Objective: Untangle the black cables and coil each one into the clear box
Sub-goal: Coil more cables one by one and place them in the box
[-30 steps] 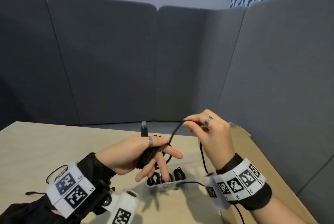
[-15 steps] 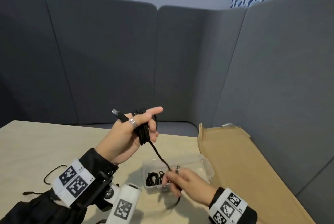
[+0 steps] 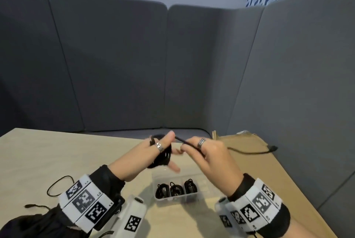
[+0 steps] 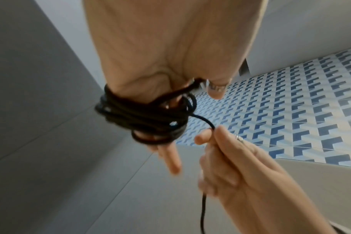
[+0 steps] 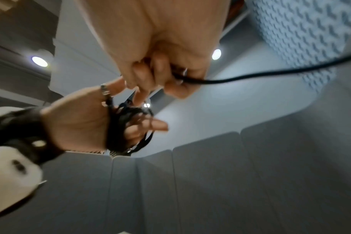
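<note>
A black cable [image 3: 163,156] wraps the fingers of the left hand [image 3: 141,156], thumb pinning its end. The right hand [image 3: 213,158] pinches the loose length.

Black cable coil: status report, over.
Left hand holds the black cable coil wound round its fingers. Right hand pinches the free tail. Clear box below, unobstructed.

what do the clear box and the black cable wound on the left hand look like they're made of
Clear box: apparently thin transparent plastic, glossy; the coiled cables inside and the table show through its walls.
Black cable: seemingly a matte rubbery or plastic jacket, surface too blurred to tell more; it bends readily into tight loops round the left hand.
</note>
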`<state>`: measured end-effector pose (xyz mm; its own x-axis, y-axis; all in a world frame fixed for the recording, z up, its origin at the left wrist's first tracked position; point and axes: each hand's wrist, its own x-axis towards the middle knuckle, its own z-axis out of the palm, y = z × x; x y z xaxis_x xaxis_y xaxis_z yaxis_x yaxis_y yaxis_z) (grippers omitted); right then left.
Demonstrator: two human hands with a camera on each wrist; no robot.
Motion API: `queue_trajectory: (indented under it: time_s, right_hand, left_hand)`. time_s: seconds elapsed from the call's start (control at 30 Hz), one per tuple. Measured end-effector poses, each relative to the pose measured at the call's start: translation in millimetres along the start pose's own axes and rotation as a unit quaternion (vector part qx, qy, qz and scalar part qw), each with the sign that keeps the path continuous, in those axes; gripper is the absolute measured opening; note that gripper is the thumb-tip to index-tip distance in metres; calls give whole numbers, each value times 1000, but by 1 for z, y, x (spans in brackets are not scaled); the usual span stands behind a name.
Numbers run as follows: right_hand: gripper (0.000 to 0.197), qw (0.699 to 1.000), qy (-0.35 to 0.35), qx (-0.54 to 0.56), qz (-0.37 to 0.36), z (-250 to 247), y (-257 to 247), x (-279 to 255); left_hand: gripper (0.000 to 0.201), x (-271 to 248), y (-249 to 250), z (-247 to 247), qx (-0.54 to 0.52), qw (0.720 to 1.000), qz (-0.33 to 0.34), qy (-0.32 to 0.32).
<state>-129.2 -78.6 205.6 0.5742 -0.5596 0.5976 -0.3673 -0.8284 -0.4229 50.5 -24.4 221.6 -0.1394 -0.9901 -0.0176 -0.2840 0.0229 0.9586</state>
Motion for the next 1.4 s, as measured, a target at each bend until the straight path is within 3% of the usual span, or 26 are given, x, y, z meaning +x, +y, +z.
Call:
queue_trajectory:
  time_s: [0.07, 0.13, 0.23, 0.3, 0.4, 0.47, 0.53, 0.6, 0.67, 0.73, 0.83, 0.93, 0.97, 1.03, 1.1, 1.13, 1.27, 1.33, 1.4]
  right_hand:
    - [26, 993, -98, 62, 19, 13, -5, -12]
    - [23, 979, -142, 131, 61, 29, 0, -25]
    - [22, 956, -139, 221, 134, 45, 17, -38]
    - [25, 933, -196, 248, 174, 51, 29, -42]
    - [30, 924, -249, 201, 208, 49, 46, -38]
    - [32, 948, -230, 89, 201, 36, 57, -27]
    - [34, 963, -197, -17, 183, 19, 60, -12]
    - [45, 979, -108, -77, 152, 4, 55, 0]
    - [53, 988, 22, -109, 109, -5, 45, 6]
    - [51, 986, 87, -124, 66, -6, 30, 4]
    - [32, 994, -15, -106, 8, 15, 6, -17]
    - [27, 982, -172, 37, 74, 41, 1, -43]
    - [26, 978, -166, 93, 89, 44, 5, -47]
    - [24, 977, -75, 157, 123, 39, 13, -46]
    - [26, 966, -8, 206, 154, 29, 16, -38]
    - [36, 961, -6, 228, 159, 26, 17, -33]
    - [69, 954, -69, 241, 167, 24, 16, -15]
    - [71, 928, -116, 316, 157, 22, 14, -13]
    - [57, 900, -169, 380, 130, 20, 6, -13]
  left_hand:
    - [60, 7, -2, -3, -101, 991, 56, 74]
    - [49, 11, -1, -2, -206, 971, 86, 91]
    - [33, 11, -1, 3, -278, 950, 119, 80]
    - [35, 10, -1, 4, -336, 933, 111, 69]
    - [42, 8, -1, 2, -384, 921, 67, 13]
    - [41, 5, -4, 1, -360, 928, 20, -88]
    - [47, 2, -10, 2, -267, 945, -27, -185]
    - [56, 0, -17, 7, -125, 965, -75, -216]
    - [64, 0, -20, 15, 6, 978, -104, -183]
    - [71, 6, -25, 20, 34, 992, -91, -86]
    - [73, 19, -30, 16, -115, 990, -30, 71]
    - [44, 19, -20, 18, -266, 959, 33, 97]
    - [39, 18, -18, 20, -298, 949, 42, 98]
    - [32, 16, -18, 22, -357, 928, 42, 97]
    - [24, 15, -18, 22, -372, 923, 36, 87]
    - [23, 15, -18, 22, -367, 927, 32, 75]
    - [28, 10, -13, 23, -345, 939, 4, -14]
    - [34, 6, -10, 19, -334, 939, -11, -86]
    - [37, 3, -9, 14, -349, 923, -11, -159]
